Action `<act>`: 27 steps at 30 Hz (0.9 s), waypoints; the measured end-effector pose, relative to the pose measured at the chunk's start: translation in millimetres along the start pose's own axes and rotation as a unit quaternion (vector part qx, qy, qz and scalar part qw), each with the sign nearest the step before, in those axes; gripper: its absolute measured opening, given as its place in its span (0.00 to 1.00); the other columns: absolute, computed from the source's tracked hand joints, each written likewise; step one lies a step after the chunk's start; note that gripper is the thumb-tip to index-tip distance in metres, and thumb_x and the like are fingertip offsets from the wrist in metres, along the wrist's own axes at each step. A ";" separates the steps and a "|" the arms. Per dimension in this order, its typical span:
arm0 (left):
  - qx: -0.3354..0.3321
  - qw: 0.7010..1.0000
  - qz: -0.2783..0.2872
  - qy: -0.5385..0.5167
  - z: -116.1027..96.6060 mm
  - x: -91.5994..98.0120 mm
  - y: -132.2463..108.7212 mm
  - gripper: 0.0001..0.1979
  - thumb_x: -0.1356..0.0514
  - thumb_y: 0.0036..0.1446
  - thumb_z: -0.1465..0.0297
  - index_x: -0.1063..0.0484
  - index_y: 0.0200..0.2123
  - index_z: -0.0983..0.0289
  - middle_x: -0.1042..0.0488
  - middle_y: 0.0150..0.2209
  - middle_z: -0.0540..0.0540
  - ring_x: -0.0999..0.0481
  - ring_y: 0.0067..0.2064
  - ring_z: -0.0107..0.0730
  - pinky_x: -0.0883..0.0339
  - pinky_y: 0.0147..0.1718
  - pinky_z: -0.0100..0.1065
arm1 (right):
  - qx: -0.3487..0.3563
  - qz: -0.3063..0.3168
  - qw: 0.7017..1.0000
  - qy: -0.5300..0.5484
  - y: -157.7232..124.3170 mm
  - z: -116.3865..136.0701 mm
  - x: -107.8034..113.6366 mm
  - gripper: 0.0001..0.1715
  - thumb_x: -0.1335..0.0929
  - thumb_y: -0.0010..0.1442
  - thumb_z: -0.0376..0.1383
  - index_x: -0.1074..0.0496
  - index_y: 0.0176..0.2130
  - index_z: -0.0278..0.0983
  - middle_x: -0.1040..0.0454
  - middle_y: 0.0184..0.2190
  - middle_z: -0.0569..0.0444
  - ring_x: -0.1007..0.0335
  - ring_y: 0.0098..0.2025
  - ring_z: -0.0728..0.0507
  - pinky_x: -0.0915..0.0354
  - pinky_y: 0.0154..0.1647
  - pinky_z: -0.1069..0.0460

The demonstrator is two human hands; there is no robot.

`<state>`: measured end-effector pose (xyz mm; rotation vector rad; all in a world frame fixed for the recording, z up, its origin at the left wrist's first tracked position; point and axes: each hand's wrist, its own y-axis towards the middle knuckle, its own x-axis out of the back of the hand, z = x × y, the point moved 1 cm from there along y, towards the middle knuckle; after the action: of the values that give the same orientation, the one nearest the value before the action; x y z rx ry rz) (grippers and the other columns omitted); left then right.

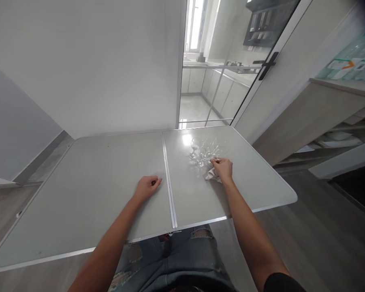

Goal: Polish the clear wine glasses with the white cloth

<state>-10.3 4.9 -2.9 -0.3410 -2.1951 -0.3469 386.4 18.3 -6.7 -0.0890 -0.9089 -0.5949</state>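
Several clear stemmed glasses stand close together on the right half of a pale table; the nearest to the middle is a wine glass. My right hand is at the near right side of this group, thumb and fingers pinched together against the glass. Whether they hold a stem or something else I cannot make out. Just below that hand a crumpled whitish cloth lies on the tabletop. My left hand rests on the table left of the metal seam, fingers curled closed, with nothing visible in them.
A metal seam strip crosses the table. Behind stand a white wall and a glazed door with a black handle, a kitchen beyond it. To the right, a wooden shelf unit holds packed bottles.
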 end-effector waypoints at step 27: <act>0.100 0.835 0.025 -0.540 -14.5 4.5 -8.2 0.25 0.30 0.48 0.51 0.24 0.37 0.67 0.20 0.34 0.57 0.22 0.34 0.36 0.28 0.38 0.34 | -0.123 0.328 0.731 0.586 -159.5 163.9 -41.1 0.28 0.28 0.51 0.40 0.32 0.52 0.42 0.24 0.46 0.51 0.24 0.41 0.43 0.29 0.39 0.50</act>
<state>-5.4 -7.4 8.2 -0.5648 -3.2844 0.1892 166.9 -44.7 36.5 -0.2267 0.4721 -0.0077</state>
